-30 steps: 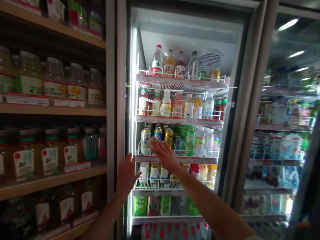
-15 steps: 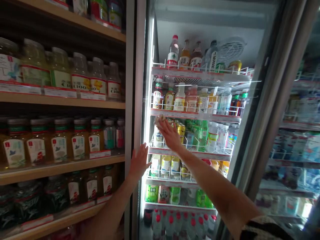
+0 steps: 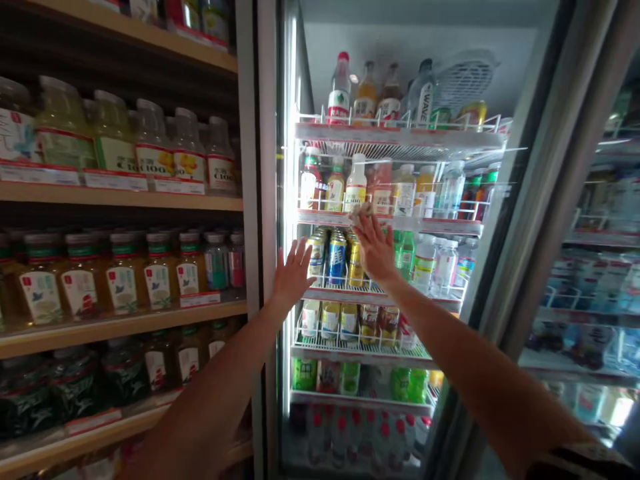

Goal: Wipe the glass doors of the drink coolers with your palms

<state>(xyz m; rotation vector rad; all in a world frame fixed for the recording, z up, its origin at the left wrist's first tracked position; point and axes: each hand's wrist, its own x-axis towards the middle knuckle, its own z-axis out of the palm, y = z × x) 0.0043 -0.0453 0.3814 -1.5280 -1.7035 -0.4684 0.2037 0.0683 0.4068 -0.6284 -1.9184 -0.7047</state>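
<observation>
Two bare hands up at a lit drinks cooler, a pale cloth (image 3: 361, 213) at the right one's fingertips

From where I stand, both arms reach toward the glass door (image 3: 400, 37) of the cooler; the left hand (image 3: 294, 275) is open, fingers spread and palm toward the glass, near the bright left edge; the right hand (image 3: 376, 252) is higher and further right, open too, its fingers stretched out over the small crumpled cloth; whether either palm presses flat on the pane I cannot tell.

The cloth lines up with the front rail (image 3: 440, 227) of the second shelf down (it is a scrap of a thing, partly hidden by the fingers); behind the glass, a blue can (image 3: 337, 260) and a gold can (image 3: 355, 265) stand between the hands; a green bottle (image 3: 404, 252) shows just right of the right hand; up top are a red-capped bottle (image 3: 339, 90), a bottle marked WAVE (image 3: 423, 97) and a round grille (image 3: 465, 79).

To the left, a wooden shelf (image 3: 120, 325) bears a row of amber bottles (image 3: 123, 277) with green necks; to the right, past a thick metal frame (image 3: 547, 187), more drinks (image 3: 590, 280) sit behind glass, rather blurred.
</observation>
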